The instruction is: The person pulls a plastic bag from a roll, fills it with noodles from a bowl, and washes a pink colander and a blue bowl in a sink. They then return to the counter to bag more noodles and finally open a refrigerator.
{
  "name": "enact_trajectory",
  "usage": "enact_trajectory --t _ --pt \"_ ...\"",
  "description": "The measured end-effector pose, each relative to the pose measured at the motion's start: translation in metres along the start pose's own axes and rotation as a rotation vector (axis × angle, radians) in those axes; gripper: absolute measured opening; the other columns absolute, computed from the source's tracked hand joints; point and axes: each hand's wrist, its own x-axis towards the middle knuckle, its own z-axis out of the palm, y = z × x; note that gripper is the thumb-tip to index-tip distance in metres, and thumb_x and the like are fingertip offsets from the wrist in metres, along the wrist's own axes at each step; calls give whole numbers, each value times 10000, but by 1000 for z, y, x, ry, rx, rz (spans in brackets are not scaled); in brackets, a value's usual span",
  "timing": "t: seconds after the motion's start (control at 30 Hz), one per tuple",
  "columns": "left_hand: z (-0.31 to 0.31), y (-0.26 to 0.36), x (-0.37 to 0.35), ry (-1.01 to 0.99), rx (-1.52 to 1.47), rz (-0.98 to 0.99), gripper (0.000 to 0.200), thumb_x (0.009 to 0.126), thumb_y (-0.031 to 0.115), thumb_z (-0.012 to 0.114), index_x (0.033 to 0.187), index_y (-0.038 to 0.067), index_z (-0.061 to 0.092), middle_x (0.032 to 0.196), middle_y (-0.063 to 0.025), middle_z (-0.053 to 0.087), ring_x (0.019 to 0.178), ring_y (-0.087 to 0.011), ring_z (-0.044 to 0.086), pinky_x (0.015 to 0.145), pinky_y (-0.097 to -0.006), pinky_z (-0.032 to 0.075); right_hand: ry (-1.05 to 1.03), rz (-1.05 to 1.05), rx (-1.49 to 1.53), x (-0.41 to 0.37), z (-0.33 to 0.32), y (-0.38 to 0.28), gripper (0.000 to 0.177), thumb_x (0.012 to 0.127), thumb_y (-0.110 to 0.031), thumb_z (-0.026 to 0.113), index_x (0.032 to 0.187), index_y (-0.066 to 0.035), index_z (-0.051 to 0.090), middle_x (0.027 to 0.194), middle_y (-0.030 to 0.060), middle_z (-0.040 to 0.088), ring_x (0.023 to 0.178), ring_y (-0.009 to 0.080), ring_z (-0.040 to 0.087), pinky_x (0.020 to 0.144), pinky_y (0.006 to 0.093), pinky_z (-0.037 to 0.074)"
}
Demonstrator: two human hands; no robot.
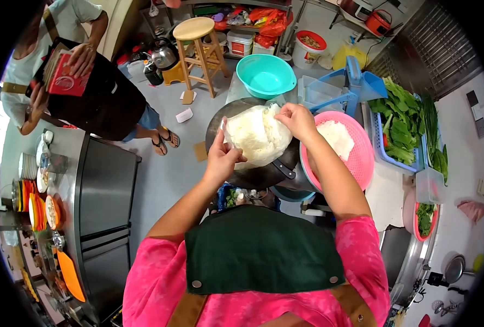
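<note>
A clear plastic bag [258, 136] full of pale, crumbly white food is in front of me, over a dark round board [216, 131]. My left hand [224, 158] pinches the bag's left edge between thumb and fingers. At its upper right, my right hand [298, 120] has its fingertips closed on the plastic. A knife with a black riveted handle [284, 169] rests on the board below the bag; its blade is hidden. Just right of the board, a pink perforated basket [364, 163] holds a white heap [336, 139], partly covered by my right forearm.
A turquoise basin [266, 76] stands beyond the board. To the right are a blue slicer-like device [354, 82] and a blue crate of leafy greens [403, 120]. A wooden stool [193, 30] is behind. At left, another person holds a red box [67, 76] near a steel counter [108, 185].
</note>
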Motion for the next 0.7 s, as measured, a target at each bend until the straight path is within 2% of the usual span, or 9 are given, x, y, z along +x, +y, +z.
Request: enact_trajectory --t 0.1,0.17,0.2,0.27,0.3,0.37,0.4,0.53,0.7 --pt "-3 -2 2 -18 33 19 790 723 -70 445 1359 189 56 738 -64 551 578 -121 542 568 -267 499 210 69 33 17 31 45 229 664 -245 671 803 -71 621 725 104 602 719 244 558 675 342 439" --pt "-1 -1 3 -3 -10 27 780 725 -70 443 1359 189 69 713 -56 546 574 -121 543 570 -270 499 710 -92 -221 29 56 72 274 653 -222 683 800 -16 579 678 91 592 654 245 561 608 343 439" --pt "-1 1 3 5 -11 17 775 726 -65 447 1358 186 77 705 -56 546 571 -125 545 570 -274 498 710 -89 -221 34 60 84 274 653 -222 683 800 -16 579 678 91 592 654 245 561 608 343 439" --pt "-1 3 4 6 -8 4 770 727 -61 452 1357 184 85 698 -55 546 569 -128 546 570 -278 498 46 259 241 39 59 105 260 681 -178 668 834 -11 541 679 53 584 558 185 540 494 308 426" --pt "-2 4 5 21 -4 -4 765 727 -53 459 1357 178 90 694 -55 545 567 -133 548 571 -283 498 50 262 241 35 52 100 260 681 -178 668 834 -11 541 679 53 584 558 185 540 494 308 426" --pt "-3 10 8 35 -5 -10 761 728 -46 466 1356 172 95 690 -56 544 564 -138 549 571 -287 497 15 426 1136 25 22 72 189 724 -137 632 849 -41 528 680 14 552 499 101 488 415 239 382" --pt "-4 16 9 37 -2 -10 760 726 -40 474 1355 161 97 681 -56 542 561 -142 552 572 -289 497 39 446 1330 21 9 64 108 768 -109 584 844 -59 525 661 -14 512 480 53 433 388 173 318" --pt "8 60 15 75 -52 69 691 715 -21 458 1335 114 185 660 -69 541 526 -169 563 542 -287 496 110 380 1542 22 -50 28 75 775 -77 567 830 -45 528 633 -24 480 478 54 413 388 162 296" --pt "14 101 12 155 -47 120 611 731 8 436 1310 116 272 646 -60 509 518 -159 531 516 -276 475 -114 126 1435 20 -83 1 54 802 -69 531 842 -35 523 650 -19 480 493 42 390 420 172 299"
